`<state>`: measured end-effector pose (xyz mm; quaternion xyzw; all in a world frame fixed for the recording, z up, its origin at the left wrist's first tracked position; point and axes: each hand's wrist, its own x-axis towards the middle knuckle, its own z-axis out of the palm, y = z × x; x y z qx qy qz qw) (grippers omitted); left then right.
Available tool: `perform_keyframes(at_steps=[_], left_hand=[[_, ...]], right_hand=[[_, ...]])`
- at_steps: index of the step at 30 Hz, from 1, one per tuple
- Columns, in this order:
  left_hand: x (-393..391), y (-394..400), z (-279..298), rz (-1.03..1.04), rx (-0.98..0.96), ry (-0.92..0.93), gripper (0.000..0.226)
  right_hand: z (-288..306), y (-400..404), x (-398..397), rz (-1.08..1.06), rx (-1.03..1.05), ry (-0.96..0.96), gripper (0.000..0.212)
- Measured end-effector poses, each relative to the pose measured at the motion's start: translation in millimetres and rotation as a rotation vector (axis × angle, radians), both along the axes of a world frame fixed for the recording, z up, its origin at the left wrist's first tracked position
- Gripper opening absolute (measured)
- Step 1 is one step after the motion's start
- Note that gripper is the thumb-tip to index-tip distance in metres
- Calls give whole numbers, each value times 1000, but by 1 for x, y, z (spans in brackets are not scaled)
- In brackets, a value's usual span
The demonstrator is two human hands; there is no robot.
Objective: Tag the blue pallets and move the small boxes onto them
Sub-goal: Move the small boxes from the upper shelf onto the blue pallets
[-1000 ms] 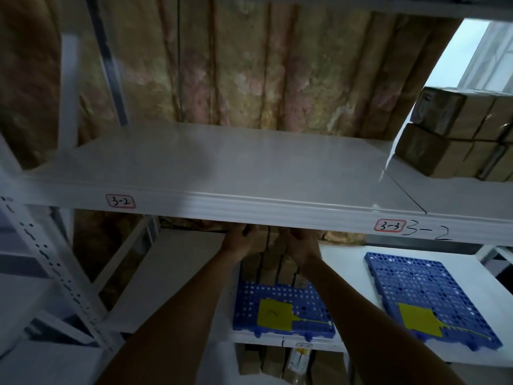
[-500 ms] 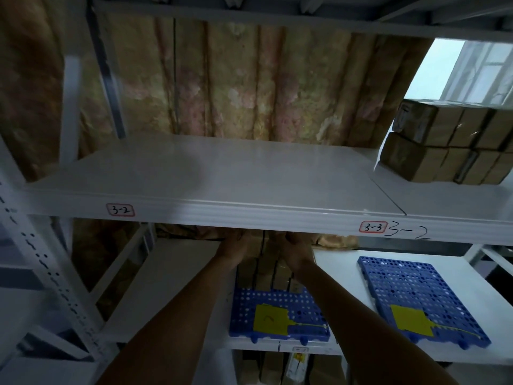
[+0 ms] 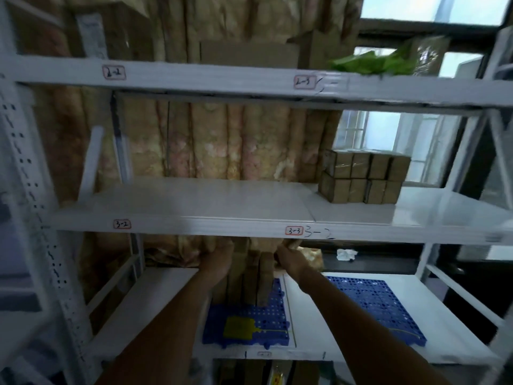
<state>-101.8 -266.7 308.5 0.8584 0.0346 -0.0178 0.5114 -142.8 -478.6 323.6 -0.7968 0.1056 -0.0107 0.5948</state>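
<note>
Both bare forearms reach forward and upward from the lower edge of the view, converging slightly; the left hand (image 3: 219,255) is raised with its back toward the camera, its fingers hidden beyond it, so their curl cannot be read; the right hand (image 3: 288,255) sits level with the left and a little apart from it, wrist bent, its fingers curled around something brown and blurred at its upper edge.

White steel shelving (image 3: 211,201) filled the view, its beams carrying red-edged labels (image 3: 122,224). Behind it hung a crumpled tan curtain (image 3: 216,140). At 2 o'clock, windows (image 3: 385,134) let in pale daylight; the lower shelves sat in dim shadow.
</note>
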Motion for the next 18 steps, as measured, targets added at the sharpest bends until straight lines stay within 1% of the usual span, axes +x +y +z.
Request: perform_keyframes(at_steps=[1,2,5,7,8,11,13,15,17,18], left_hand=[[-21,-10,11,-10,17,-20,57],[-36,-22,16,-31,37,-72,60],[-89,-61,36,-97,87,-137,56],[-119,-83,44,-116,140,-125,54],[-133,-93,48,-125,125,-127,55],[-168,-126,60,-172,47,-126,66],[-181,-147,70,-179,48,-171,71],[-186,-167,82,-140,59,-187,65],[-186,-186,94,-113,7,-214,54],[-182,-196,99,-107,11,-224,52]], right_hand=[[5,-9,-17,18,9,-1,42],[11,-19,-36,10,4,0,36],[26,-54,-88,-45,-78,-48,34],[34,-74,-122,-44,-103,-65,37],[38,-85,-137,-48,-99,-84,40],[48,-119,-175,-63,-89,-126,37],[57,-142,-191,-96,-101,-136,45],[66,-164,-202,-121,-119,-134,49],[73,-183,-208,-143,-130,-166,59],[75,-192,-211,-156,-113,-179,60]])
